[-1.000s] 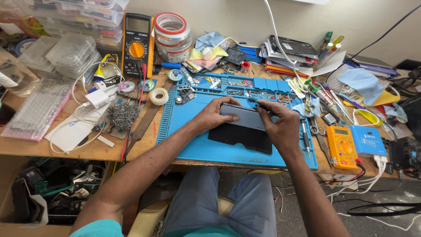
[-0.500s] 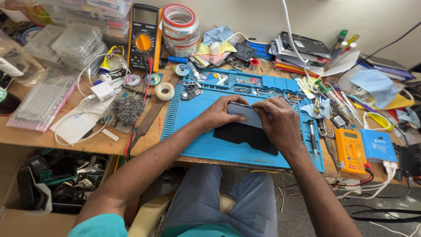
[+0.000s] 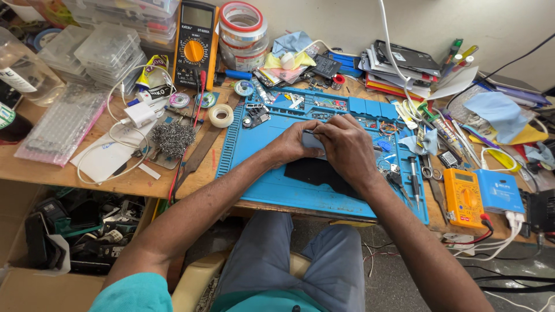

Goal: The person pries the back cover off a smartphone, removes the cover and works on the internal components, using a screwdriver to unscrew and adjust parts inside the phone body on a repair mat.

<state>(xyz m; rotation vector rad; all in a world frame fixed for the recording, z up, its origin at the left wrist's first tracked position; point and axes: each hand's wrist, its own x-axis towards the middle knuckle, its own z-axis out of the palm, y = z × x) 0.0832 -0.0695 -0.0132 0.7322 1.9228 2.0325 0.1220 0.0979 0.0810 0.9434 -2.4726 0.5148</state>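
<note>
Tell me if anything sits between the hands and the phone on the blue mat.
Nothing visible does. Both the left hand and right hand already rest on the phone, which lies on the blue mat.

Up and left of the hands I see a tall yellow-and-black multimeter (image 3: pixel 195 43) against the wall, beside a stack of red-and-white tape rolls (image 3: pixel 243 26). A small white tape roll (image 3: pixel 220 115) and a grey tangle of steel wool (image 3: pixel 173 137) lie left of them. A smaller orange multimeter (image 3: pixel 464 197) sits to their right, just beside a blue box (image 3: pixel 498 190).
</note>
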